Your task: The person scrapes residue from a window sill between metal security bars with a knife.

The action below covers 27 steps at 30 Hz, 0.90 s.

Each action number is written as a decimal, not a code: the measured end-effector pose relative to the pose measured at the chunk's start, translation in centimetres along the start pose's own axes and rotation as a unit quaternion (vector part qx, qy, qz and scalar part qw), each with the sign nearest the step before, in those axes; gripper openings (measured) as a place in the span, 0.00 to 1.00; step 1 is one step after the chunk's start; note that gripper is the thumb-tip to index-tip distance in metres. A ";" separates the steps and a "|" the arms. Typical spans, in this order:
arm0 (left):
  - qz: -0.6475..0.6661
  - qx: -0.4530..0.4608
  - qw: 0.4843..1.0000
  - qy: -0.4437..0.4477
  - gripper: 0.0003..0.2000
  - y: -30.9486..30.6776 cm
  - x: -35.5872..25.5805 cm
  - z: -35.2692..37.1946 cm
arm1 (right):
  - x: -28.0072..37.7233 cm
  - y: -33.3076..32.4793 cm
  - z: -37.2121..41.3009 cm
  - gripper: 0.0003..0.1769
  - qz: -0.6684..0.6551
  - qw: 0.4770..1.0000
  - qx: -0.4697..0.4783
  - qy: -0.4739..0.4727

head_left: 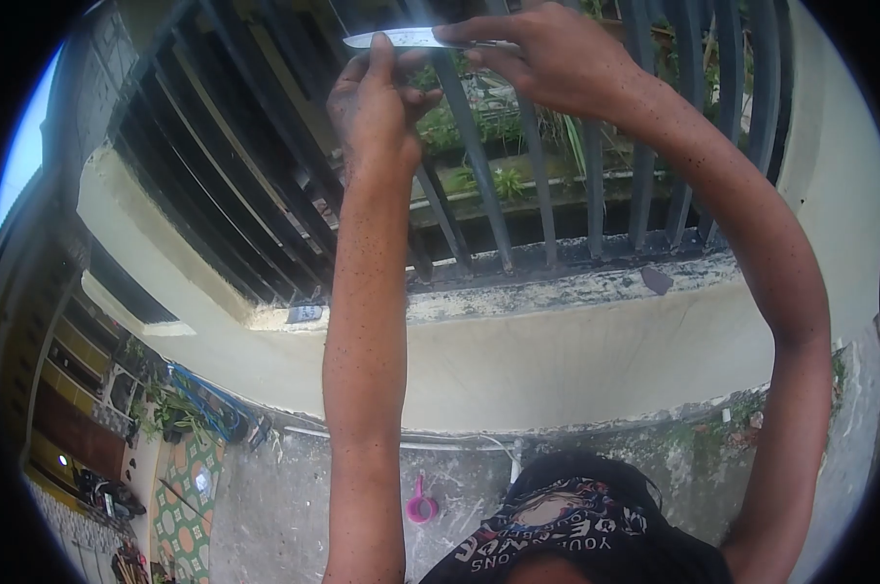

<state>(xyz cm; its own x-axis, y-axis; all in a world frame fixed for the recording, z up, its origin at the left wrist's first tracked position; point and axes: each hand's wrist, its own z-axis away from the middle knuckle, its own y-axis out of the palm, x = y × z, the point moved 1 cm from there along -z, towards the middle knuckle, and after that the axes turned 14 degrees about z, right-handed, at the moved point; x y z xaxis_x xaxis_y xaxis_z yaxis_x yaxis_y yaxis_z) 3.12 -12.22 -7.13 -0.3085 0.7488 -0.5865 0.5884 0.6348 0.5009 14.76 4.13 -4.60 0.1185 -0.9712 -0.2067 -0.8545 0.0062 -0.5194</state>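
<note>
A black printed shirt (566, 516) is seen nearest, at the lower edge of the view. A narrow, pale, blade-like strip (401, 39) is held roughly level in front of the dark metal bars (595, 195). Its rounded left end is pinched by the left hand (377, 112), with the thumb laid on its face; its other end is gripped in the fingers of the right hand (547, 54). The bars are set into a weathered masonry ledge (518, 289), on which a dark flat fragment (657, 280) rests. Green plants (508, 182) are visible beyond the bars. Below, a pink plastic dipper (421, 508) is located on the grey concrete ground (284, 516).
</note>
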 end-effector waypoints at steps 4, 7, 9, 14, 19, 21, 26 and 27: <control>0.017 -0.017 1.000 0.017 0.12 2.2 -2.1 -2.0 | 0.5 -2.2 -2.5 0.18 0.042 0.999 0.008 0.032; 0.005 0.006 1.000 0.030 0.12 0.7 -1.8 -4.0 | 0.2 -2.0 -2.9 0.18 0.036 0.997 -0.060 -0.015; 0.007 -0.018 1.000 0.016 0.12 1.2 -1.2 -0.6 | 0.2 1.5 -1.0 0.17 0.073 0.996 -0.042 -0.001; -0.041 -0.010 0.999 -0.019 0.13 -1.1 2.0 3.2 | 0.2 3.6 3.6 0.15 0.057 0.998 -0.011 0.000; -0.021 0.005 0.999 0.034 0.13 0.8 0.3 -0.3 | -0.8 3.2 0.5 0.18 0.121 0.988 -0.095 -0.002; -0.014 0.001 0.999 0.032 0.14 0.7 0.3 -0.2 | -0.7 3.6 0.9 0.18 0.119 0.989 -0.091 0.005; -0.041 0.001 0.999 -0.002 0.15 -0.5 1.6 1.5 | -0.8 4.5 2.9 0.16 0.064 0.995 -0.075 -0.012; -0.034 0.001 0.999 0.007 0.15 -0.3 1.4 1.1 | -1.5 4.9 2.5 0.16 0.071 0.994 -0.088 -0.011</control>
<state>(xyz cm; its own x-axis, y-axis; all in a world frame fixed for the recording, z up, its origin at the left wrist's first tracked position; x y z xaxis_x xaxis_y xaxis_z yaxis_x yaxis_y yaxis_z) 3.32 -11.52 -8.81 -0.3585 0.7060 -0.6108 0.5674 0.6843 0.4580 11.66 6.26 -8.94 0.0012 -0.9579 -0.2870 -0.9384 0.0981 -0.3313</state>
